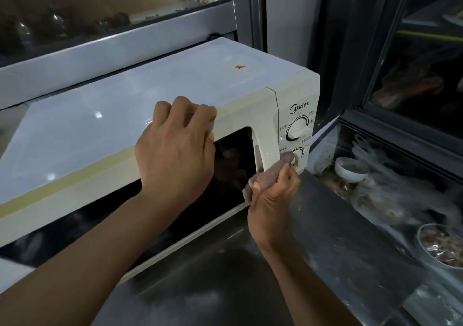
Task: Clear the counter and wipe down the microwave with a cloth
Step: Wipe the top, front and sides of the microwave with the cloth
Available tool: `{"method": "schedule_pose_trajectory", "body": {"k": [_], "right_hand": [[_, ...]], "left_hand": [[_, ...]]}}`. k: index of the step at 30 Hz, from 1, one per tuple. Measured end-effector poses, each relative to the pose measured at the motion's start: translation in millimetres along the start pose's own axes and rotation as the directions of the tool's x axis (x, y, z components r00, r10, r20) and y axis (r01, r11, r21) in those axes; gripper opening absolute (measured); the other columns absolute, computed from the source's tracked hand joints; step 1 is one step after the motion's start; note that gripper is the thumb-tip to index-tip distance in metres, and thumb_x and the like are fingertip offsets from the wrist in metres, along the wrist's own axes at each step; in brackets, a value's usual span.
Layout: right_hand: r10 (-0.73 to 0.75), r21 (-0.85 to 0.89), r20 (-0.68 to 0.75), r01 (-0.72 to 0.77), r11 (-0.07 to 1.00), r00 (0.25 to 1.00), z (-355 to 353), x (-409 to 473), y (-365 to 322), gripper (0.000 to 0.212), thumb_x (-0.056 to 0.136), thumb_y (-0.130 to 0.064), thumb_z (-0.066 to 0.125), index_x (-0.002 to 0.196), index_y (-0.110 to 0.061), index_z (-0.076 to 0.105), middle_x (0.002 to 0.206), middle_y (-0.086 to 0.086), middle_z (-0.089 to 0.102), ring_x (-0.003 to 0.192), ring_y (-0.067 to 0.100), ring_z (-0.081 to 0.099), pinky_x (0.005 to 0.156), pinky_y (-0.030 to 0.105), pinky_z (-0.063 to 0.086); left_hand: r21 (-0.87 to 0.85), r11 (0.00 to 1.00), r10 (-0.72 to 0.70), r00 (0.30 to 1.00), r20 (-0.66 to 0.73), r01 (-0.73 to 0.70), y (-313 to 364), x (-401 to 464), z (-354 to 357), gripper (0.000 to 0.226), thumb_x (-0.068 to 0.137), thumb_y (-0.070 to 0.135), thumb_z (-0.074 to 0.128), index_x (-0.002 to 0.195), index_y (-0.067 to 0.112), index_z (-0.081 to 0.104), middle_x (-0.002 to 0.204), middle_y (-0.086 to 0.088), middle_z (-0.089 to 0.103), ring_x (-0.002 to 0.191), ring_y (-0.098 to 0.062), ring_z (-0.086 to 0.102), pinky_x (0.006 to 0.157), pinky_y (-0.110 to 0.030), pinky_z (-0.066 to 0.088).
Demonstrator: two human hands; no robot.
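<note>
A cream-white microwave with two dials on its right panel stands on a steel counter. My left hand rests on the top front edge of the microwave door, fingers curled over the rim. My right hand is closed around a small brownish-grey cloth. The cloth is pressed against the lower part of the door handle, beside the lower dial. The upper dial is uncovered.
A window with a grey frame runs behind the microwave. To the right a glass-topped display case holds a white bowl, a metal bowl of food and wrapped items. A small orange sticker sits on the microwave top.
</note>
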State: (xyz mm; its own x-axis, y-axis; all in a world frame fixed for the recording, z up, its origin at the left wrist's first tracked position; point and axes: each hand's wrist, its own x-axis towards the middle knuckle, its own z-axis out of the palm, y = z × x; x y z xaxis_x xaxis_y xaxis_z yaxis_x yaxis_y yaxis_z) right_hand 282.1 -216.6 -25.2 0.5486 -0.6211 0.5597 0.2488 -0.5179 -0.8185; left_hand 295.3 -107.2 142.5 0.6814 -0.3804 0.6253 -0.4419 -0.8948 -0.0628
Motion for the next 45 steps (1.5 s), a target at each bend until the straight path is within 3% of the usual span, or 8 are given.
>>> {"method": "schedule_pose_trajectory", "body": {"k": [6, 9, 13, 16, 24, 34, 37, 45], "right_hand": [[0.346, 0.220, 0.071, -0.353, 0.910, 0.936, -2.7, -1.7, 8.7, 0.020, 0.101, -0.018, 0.032, 0.105, 0.000, 0.041, 0.059, 0.014, 0.039, 0.048, 0.024, 0.038, 0.045, 0.026, 0.035], [0.406, 0.121, 0.122, -0.419, 0.900, 0.906, -10.8, -0.9, -7.1, 0.008, 0.097, -0.010, 0.036, 0.105, -0.011, 0.039, 0.072, 0.007, 0.042, 0.057, 0.013, 0.047, 0.048, 0.024, 0.042], [0.293, -0.044, 0.207, -0.290, 0.956, 0.934, -34.4, 11.0, -37.4, 0.055, 0.086, -0.007, 0.058, 0.137, -0.006, 0.037, 0.130, 0.012, 0.042, 0.119, 0.020, 0.047, 0.101, 0.028, 0.041], [0.098, -0.057, 0.149, -0.091, 0.994, 0.984, -41.4, 37.4, -70.6, 0.056, 0.090, -0.010, 0.056, 0.141, -0.001, 0.034, 0.140, 0.013, 0.041, 0.130, 0.024, 0.037, 0.106, 0.024, 0.030], [0.102, -0.161, 0.166, -0.075, 0.984, 0.981, -25.5, 43.0, -107.1, 0.061, 0.092, -0.010, 0.050, 0.146, 0.000, 0.022, 0.155, 0.013, 0.012, 0.144, 0.025, 0.010, 0.118, 0.029, 0.014], [0.358, -0.114, -0.093, -0.367, 0.923, 0.929, -45.7, 150.1, -72.4, 0.044, 0.079, 0.008, 0.054, 0.120, -0.002, 0.042, 0.129, 0.015, 0.041, 0.115, 0.029, 0.046, 0.088, 0.025, 0.039], [0.300, -0.161, -0.136, -0.319, 0.934, 0.944, -45.3, 136.0, -70.8, 0.031, 0.078, 0.013, 0.049, 0.103, -0.004, 0.044, 0.116, 0.012, 0.041, 0.102, 0.025, 0.048, 0.071, 0.012, 0.029], [0.176, -0.151, 0.013, -0.172, 0.973, 0.984, -46.3, 123.5, -60.1, 0.040, 0.071, 0.020, 0.049, 0.089, -0.013, 0.036, 0.110, 0.001, 0.027, 0.104, 0.020, 0.044, 0.077, 0.008, 0.035]], "left_hand": [[0.030, 0.999, 0.012, 1.000, 0.007, -0.012, 0.9, -0.6, 1.2, 0.024, 0.083, 0.016, 0.054, 0.107, 0.015, 0.060, 0.099, -0.005, 0.058, 0.087, -0.030, 0.050, 0.053, -0.014, 0.009], [0.034, 0.999, 0.022, 1.000, 0.013, -0.023, 0.7, -1.5, -0.1, 0.025, 0.082, 0.016, 0.054, 0.106, 0.015, 0.060, 0.098, -0.005, 0.058, 0.085, -0.029, 0.050, 0.051, -0.015, 0.009], [0.009, 1.000, 0.019, 1.000, 0.008, -0.019, 1.6, -1.7, -2.2, 0.025, 0.081, 0.013, 0.057, 0.106, 0.014, 0.060, 0.096, -0.006, 0.058, 0.084, -0.030, 0.050, 0.051, -0.020, 0.019], [-0.002, 1.000, 0.014, 1.000, 0.008, -0.014, 2.2, -1.5, -2.6, 0.025, 0.081, 0.011, 0.060, 0.105, 0.014, 0.061, 0.096, -0.006, 0.058, 0.083, -0.030, 0.050, 0.051, -0.024, 0.025], [0.007, 1.000, 0.019, 1.000, 0.022, -0.019, -1.3, -1.2, -1.9, 0.023, 0.085, 0.015, 0.058, 0.108, 0.016, 0.060, 0.098, -0.004, 0.058, 0.083, -0.028, 0.050, 0.051, -0.025, 0.027], [0.002, 1.000, 0.002, 0.999, 0.036, -0.002, -1.7, 0.5, 0.4, 0.027, 0.083, 0.014, 0.064, 0.110, 0.016, 0.062, 0.100, -0.005, 0.060, 0.086, -0.029, 0.052, 0.053, -0.024, 0.029], [0.000, 1.000, -0.008, 0.999, 0.041, 0.008, -0.5, 0.4, 0.2, 0.027, 0.082, 0.012, 0.063, 0.109, 0.015, 0.063, 0.100, -0.005, 0.061, 0.085, -0.030, 0.052, 0.053, -0.025, 0.029], [0.002, 1.000, -0.008, 0.999, 0.036, 0.008, 0.0, 0.4, -0.3, 0.028, 0.081, 0.012, 0.065, 0.108, 0.016, 0.063, 0.100, -0.005, 0.061, 0.086, -0.029, 0.052, 0.053, -0.024, 0.028]]}}
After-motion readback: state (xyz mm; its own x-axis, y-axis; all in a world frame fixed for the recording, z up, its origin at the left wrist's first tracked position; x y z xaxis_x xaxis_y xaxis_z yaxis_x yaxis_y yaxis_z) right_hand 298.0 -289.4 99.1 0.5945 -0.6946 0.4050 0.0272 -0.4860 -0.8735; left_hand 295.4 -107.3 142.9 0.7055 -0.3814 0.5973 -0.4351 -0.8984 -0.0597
